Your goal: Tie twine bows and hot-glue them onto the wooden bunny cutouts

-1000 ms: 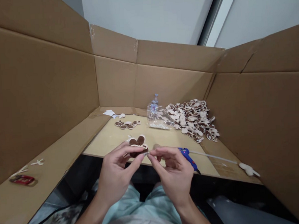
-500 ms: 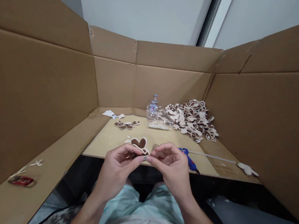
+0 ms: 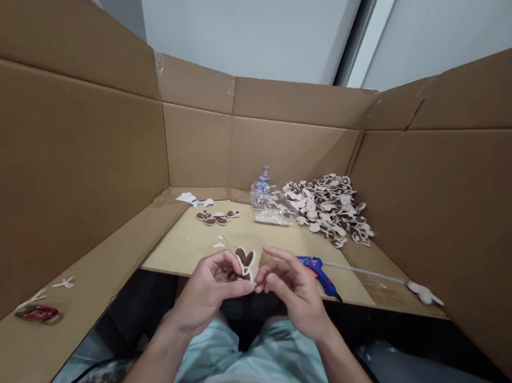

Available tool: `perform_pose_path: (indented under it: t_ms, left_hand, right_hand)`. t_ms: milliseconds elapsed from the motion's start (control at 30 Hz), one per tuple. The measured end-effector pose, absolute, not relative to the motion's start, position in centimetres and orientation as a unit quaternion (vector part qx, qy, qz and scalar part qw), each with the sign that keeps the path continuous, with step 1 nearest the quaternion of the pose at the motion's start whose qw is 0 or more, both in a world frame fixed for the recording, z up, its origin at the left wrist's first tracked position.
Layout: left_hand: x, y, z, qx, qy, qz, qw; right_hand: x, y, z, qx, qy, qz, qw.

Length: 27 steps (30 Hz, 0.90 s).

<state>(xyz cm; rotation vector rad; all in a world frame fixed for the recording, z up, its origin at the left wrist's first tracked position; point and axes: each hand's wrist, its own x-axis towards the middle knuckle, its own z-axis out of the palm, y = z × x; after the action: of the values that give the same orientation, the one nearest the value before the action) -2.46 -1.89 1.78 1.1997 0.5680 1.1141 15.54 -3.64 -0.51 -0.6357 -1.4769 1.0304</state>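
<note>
My left hand [image 3: 213, 283] is closed, thumb against fingers, on a brown and white plush bunny-head piece [image 3: 250, 258]. The two brown ears point up and away from me, and a cream cord loops across the front. Fingers cover much of its lower part. Just right of the piece, my right hand [image 3: 290, 287] has its index finger and thumb apart. Its curled fingertips are at the piece's edge; whether they touch it I cannot tell. Beside that hand lies a blue glue gun [image 3: 324, 277] with a long glue stick [image 3: 365, 270] in its back.
A heap of brown and white pieces [image 3: 326, 204] lies at the back right, by a clear plastic bag [image 3: 272, 213] and bottle [image 3: 261, 185]. Several brown pieces [image 3: 216, 218] lie back left. One white piece [image 3: 425, 294] is far right. Cardboard walls [image 3: 297, 148] surround the table.
The fingers of my right hand have come off their pinch on the piece and spread. My left hand keeps hold of the piece, which has turned so its ears lean right.
</note>
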Motion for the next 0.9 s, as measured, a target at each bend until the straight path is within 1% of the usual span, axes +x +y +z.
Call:
perform_pose_path:
  t_ms: [167,300,367,500,633,667,700,733,767,800,833,867,900]
  left_hand:
    - [-1.3,-1.8,0.6,0.542,0.249,0.45,0.665]
    - [-0.3,-1.5,-0.5,0.567,0.276,0.4,0.665]
    - [0.4,-1.5,-1.1,0.58,0.288,0.376,0.663]
    - [1.3,-1.6,-2.6,0.587,0.317,0.337,0.664]
    - [0.3,-0.2,-3.4,0.62,0.334,0.22,0.675]
    - [-0.2,0.8,-3.2,0.643,0.342,0.195,0.657]
    - [-0.8,2.1,-2.9,0.674,0.359,0.194,0.616]
    - [-1.4,3.6,-2.4,0.71,0.392,0.218,0.543]
    - [-1.8,5.4,-1.9,0.739,0.439,0.251,0.444]
    - [-2.2,7.4,-1.3,0.744,0.465,0.269,0.397]
    - [-2.4,9.4,-0.8,0.745,0.485,0.28,0.363]
    - [-2.5,11.4,-0.5,0.745,0.505,0.289,0.326]
    - [-2.5,13.4,-0.2,0.744,0.527,0.293,0.289]
  right_hand:
    - [16.6,-4.9,-1.3,-0.354,-0.716,0.332,0.502]
    - [18.4,-5.0,-1.3,-0.41,-0.729,0.292,0.464]
    - [19.2,-4.9,-1.2,-0.426,-0.722,0.315,0.445]
    - [20.0,-4.7,-1.8,-0.419,-0.688,0.428,0.41]
    - [20.2,-4.4,-4.0,-0.422,-0.65,0.477,0.416]
    - [20.4,-4.3,-4.4,-0.425,-0.647,0.485,0.406]
    - [20.7,-4.1,-4.6,-0.425,-0.652,0.496,0.385]
    - [21.1,-3.9,-4.4,-0.424,-0.66,0.503,0.363]
    - [21.8,-3.7,-4.0,-0.426,-0.669,0.497,0.352]
    - [22.6,-3.5,-3.2,-0.437,-0.675,0.477,0.355]
    - [23.5,-3.3,-2.3,-0.461,-0.669,0.43,0.394]
    - [24.5,-3.1,-1.2,-0.5,-0.656,0.347,0.446]
    - [25.4,-3.0,-0.3,-0.551,-0.636,0.252,0.478]
